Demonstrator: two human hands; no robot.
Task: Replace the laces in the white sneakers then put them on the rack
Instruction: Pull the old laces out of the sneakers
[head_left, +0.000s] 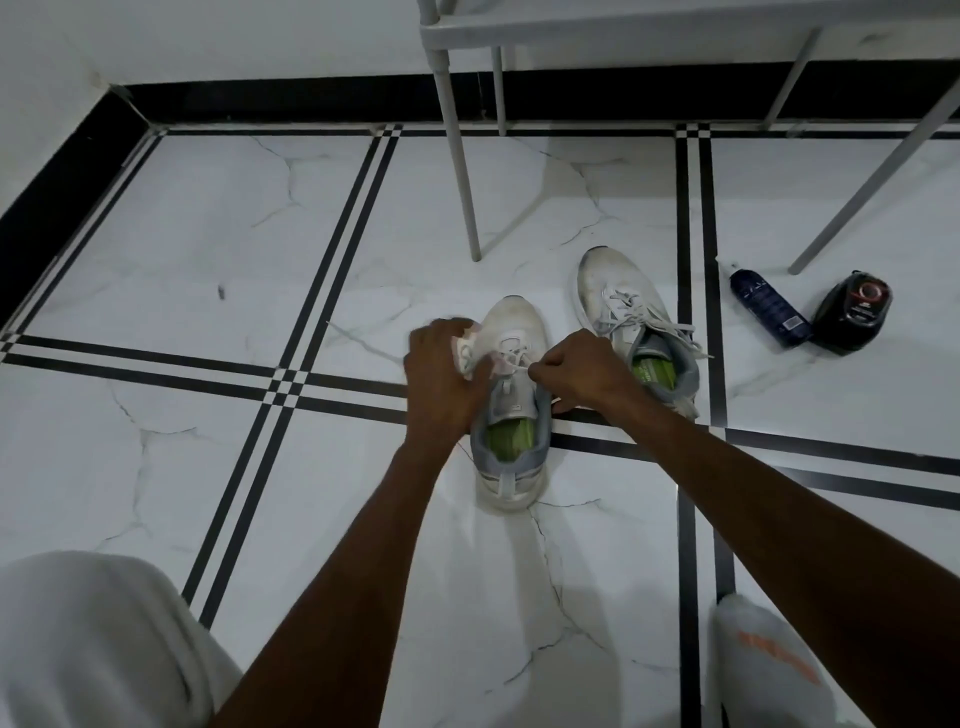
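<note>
Clearly mid-lacing: the left hand (441, 374) grips the near white mesh sneaker (511, 395); right hand (576, 371) pinches its white lace (511, 364). Next, thread upward; the second laced sneaker (623, 317) waits at 2 o'clock.

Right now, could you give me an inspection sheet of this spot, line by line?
Surface: white marble-look floor with black stripes.
Job's things: near sneaker being laced; far sneaker, laces loose; rack behind.
Clutter: dark spray bottle lying beside a black container.
Grippers: left hand holds the near sneaker's side; right hand pinches its lace.
Cables: nothing seen.
Surroundings: white wall, black skirting.
</note>
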